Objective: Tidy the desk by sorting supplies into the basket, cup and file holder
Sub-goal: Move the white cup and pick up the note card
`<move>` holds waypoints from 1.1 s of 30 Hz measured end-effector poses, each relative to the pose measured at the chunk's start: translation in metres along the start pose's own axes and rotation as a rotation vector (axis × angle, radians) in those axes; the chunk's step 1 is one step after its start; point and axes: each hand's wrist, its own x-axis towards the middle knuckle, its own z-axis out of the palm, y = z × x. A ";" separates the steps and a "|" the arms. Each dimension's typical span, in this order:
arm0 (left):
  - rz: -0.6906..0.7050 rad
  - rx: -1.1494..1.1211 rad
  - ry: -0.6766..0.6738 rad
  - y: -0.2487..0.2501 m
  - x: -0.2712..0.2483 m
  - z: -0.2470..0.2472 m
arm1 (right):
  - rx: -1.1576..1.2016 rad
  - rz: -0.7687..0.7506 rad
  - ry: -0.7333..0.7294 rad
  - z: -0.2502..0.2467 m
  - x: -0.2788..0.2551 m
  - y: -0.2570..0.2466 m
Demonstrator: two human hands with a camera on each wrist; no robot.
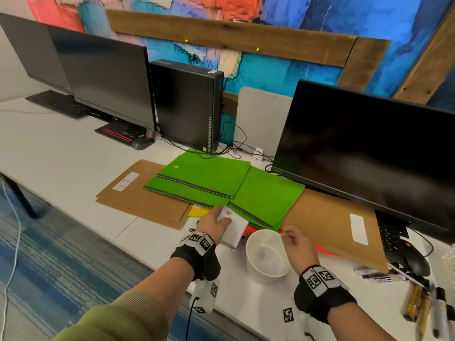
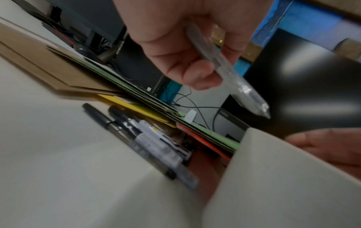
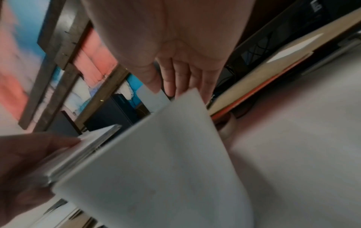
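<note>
A white cup (image 1: pixel 267 257) stands near the desk's front edge. My right hand (image 1: pixel 291 238) pinches its far right rim; the right wrist view shows thumb and fingers (image 3: pixel 183 80) at the rim of the cup (image 3: pixel 156 162). Just left of the cup and above the desk, my left hand (image 1: pixel 220 220) grips a flat clear case with white contents (image 1: pixel 234 228). In the left wrist view the case (image 2: pixel 230 74) is edge-on, between thumb and curled fingers. Black and grey markers (image 2: pixel 140 138) lie on the desk under the left hand.
Green folders (image 1: pixel 209 178) overlap brown folders (image 1: pixel 138 193) behind the hands, with yellow (image 1: pixel 197 211) and orange (image 1: pixel 327 249) ones beneath. A monitor (image 1: pixel 364 153) overhangs the right side. More markers (image 1: pixel 379 276) and pens (image 1: pixel 423 303) lie at the right. A mouse (image 1: pixel 416 262) is nearby.
</note>
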 end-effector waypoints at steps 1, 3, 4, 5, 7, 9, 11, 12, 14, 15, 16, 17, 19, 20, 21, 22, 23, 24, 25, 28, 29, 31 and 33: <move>0.017 -0.026 -0.003 0.005 0.000 0.002 | 0.018 -0.025 0.003 0.000 0.001 -0.005; 0.046 -0.071 -0.035 0.014 -0.001 0.010 | 0.041 -0.059 -0.032 0.000 0.001 -0.014; 0.058 -0.086 -0.057 0.017 -0.002 0.014 | 0.048 -0.070 -0.061 0.000 0.002 -0.018; 0.077 -0.081 -0.082 0.021 -0.003 0.019 | 0.049 -0.080 -0.087 0.000 0.002 -0.021; 0.130 -0.043 -0.113 0.027 -0.006 0.028 | 0.047 -0.084 -0.132 0.000 0.003 -0.024; 0.168 0.009 -0.135 0.031 -0.008 0.037 | 0.077 -0.086 -0.135 0.000 0.005 -0.022; 0.193 0.064 -0.158 0.032 -0.008 0.044 | 0.108 -0.085 -0.119 -0.002 0.005 -0.018; 0.215 0.107 -0.176 0.032 -0.007 0.047 | 0.129 -0.073 -0.112 -0.004 0.006 -0.014; 0.273 0.285 -0.189 0.031 -0.007 0.052 | 0.199 -0.041 -0.097 -0.008 0.008 -0.006; 0.287 0.383 -0.190 0.030 -0.008 0.054 | 0.227 -0.024 -0.075 -0.011 0.010 -0.001; 0.293 0.462 -0.188 0.029 -0.009 0.055 | 0.249 -0.004 -0.047 -0.014 0.011 0.003; 0.294 0.521 -0.192 0.028 -0.011 0.056 | 0.266 0.017 -0.018 -0.017 0.011 0.008; 0.301 0.603 -0.221 0.023 -0.014 0.062 | 0.309 0.067 0.049 -0.026 0.008 0.018; 0.298 0.637 -0.248 0.021 -0.015 0.064 | 0.335 0.093 0.080 -0.030 0.006 0.023; 0.292 0.669 -0.287 0.019 -0.017 0.068 | 0.366 0.122 0.117 -0.033 0.003 0.029; 0.288 0.697 -0.324 0.018 -0.019 0.072 | 0.398 0.146 0.154 -0.037 0.000 0.035; 0.285 0.716 -0.346 0.017 -0.021 0.074 | 0.428 0.164 0.180 -0.038 -0.002 0.038; 0.285 0.731 -0.359 0.016 -0.023 0.078 | 0.461 0.180 0.210 -0.040 -0.005 0.042; 0.286 0.745 -0.359 0.016 -0.024 0.081 | 0.492 0.197 0.242 -0.043 -0.009 0.047; 0.299 0.775 -0.340 0.019 -0.025 0.084 | 0.554 0.260 0.324 -0.052 -0.016 0.058; 0.304 0.786 -0.345 0.020 -0.025 0.085 | 0.561 0.283 0.339 -0.055 -0.018 0.062; 0.311 0.790 -0.348 0.022 -0.025 0.086 | 0.572 0.330 0.353 -0.057 -0.020 0.070; 0.324 0.792 -0.345 0.026 -0.027 0.089 | 0.577 0.354 0.362 -0.060 -0.022 0.078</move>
